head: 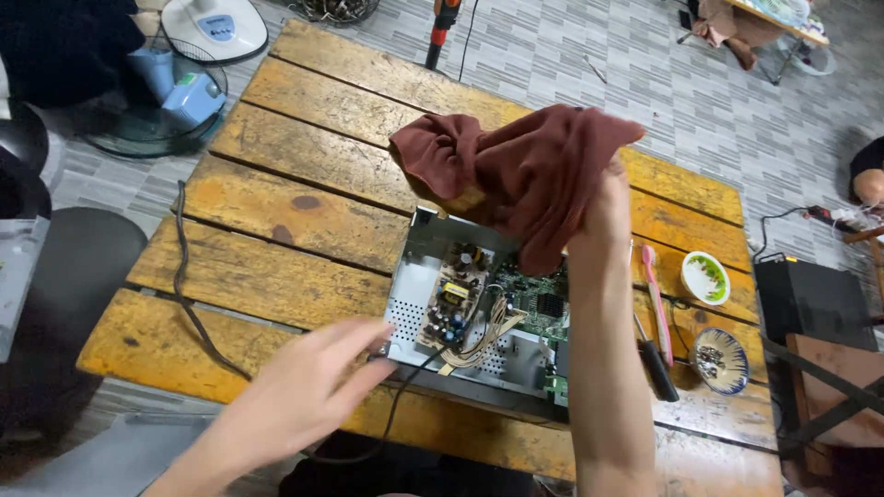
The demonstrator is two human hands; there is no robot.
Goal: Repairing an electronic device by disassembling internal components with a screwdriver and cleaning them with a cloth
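A crumpled reddish-brown cloth (520, 170) is clamped in the right hand (603, 207) above the opened metal chassis (479, 317) on the bench (295, 212); at eight o'clock, the left hand (299, 391), fingers spread, touches its corner

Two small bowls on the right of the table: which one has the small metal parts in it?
The nearer bowl with the blue rim, beside the black-handled screwdriver. Small metallic bits lie in it. The farther bowl, white inside with green markings, shows none.
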